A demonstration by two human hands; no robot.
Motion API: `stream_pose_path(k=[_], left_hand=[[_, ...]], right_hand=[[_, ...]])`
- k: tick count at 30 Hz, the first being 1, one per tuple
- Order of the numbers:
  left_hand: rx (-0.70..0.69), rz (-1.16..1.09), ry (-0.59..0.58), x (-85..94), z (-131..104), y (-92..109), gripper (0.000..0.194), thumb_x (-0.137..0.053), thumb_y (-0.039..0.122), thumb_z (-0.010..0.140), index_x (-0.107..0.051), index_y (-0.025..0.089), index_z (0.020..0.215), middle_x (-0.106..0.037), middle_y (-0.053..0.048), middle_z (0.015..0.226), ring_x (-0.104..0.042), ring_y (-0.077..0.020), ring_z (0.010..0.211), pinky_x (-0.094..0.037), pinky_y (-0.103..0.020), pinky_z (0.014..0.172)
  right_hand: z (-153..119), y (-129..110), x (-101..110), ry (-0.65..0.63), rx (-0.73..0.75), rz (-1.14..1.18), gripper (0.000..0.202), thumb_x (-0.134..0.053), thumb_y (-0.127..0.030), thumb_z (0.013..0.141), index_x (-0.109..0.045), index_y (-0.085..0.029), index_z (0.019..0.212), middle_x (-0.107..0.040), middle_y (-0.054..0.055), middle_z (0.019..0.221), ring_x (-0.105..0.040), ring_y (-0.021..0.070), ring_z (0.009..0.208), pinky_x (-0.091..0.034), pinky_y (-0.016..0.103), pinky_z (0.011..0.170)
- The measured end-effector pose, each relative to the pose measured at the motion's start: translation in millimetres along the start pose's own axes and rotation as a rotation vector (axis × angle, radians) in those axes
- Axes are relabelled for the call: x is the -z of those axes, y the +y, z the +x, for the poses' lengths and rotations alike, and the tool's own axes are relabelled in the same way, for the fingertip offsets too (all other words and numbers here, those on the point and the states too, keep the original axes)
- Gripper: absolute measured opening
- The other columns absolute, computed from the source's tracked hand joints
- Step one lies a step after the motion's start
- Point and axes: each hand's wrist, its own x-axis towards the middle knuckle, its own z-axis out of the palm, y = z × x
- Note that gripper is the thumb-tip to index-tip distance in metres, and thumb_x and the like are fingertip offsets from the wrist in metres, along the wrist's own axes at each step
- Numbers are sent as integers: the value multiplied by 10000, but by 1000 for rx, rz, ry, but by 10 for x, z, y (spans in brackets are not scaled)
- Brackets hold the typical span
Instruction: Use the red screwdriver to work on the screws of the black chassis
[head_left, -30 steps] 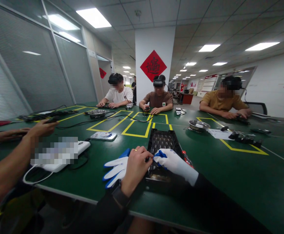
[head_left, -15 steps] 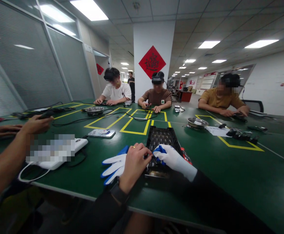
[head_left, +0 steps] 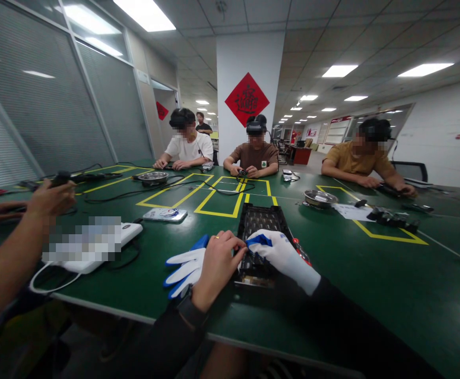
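Observation:
A black tray-like case (head_left: 260, 218) with rows of small parts inside lies on the green table in front of me. Over its near half my two hands meet. My left hand (head_left: 222, 259), bare with a ring and a dark wristband, has thumb and index finger pinched together at the case's left side. My right hand (head_left: 277, 253) wears a white glove with blue fingertips, and its fingers are closed close to the left fingertips. Whatever sits between the fingers is too small or hidden to make out. A loose white and blue glove (head_left: 185, 269) lies left of my left hand.
Red-handled tools (head_left: 301, 252) lie right of the case. A white power strip (head_left: 91, 245) and a phone-like slab (head_left: 165, 215) are on the left. Metal bowls (head_left: 320, 198) stand farther back. A co-worker's arm (head_left: 20, 237) reaches in at left; several people sit opposite.
My right hand has shifted and turned slightly over the case; my left hand keeps its pinch. The co-worker's hand at left has moved left with its dark object, now more upright.

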Motion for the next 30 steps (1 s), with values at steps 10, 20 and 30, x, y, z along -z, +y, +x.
stream_pose_path(k=[10, 20, 30], left_hand=[[-29, 24, 34, -20, -4, -12, 72, -587, 237, 775, -637, 194, 748, -550, -17, 733, -480, -159, 761, -324, -290, 677], [-41, 14, 25, -1, -12, -4, 83, -579, 249, 784, -647, 207, 761, -563, -13, 736, -475, -160, 752, -323, -302, 692], [-95, -6, -7, 10, -12, -12, 108, -548, 243, 805, -647, 204, 791, -577, -24, 784, -476, -162, 777, -335, -310, 728]], right_hand=[[-25, 68, 263, 164, -142, -237, 205, -589, -359, 690, -611, -157, 717, -618, 4, 670, -536, 132, 622, -406, 257, 598], [-107, 23, 140, 60, 109, -320, 204, -516, -306, 791, -674, -209, 876, -688, 32, 862, -620, 181, 778, -451, 301, 756], [-96, -14, 49, -3, 230, -661, 205, -451, -322, 848, -624, -213, 848, -653, 44, 806, -583, 155, 737, -375, 242, 679]])
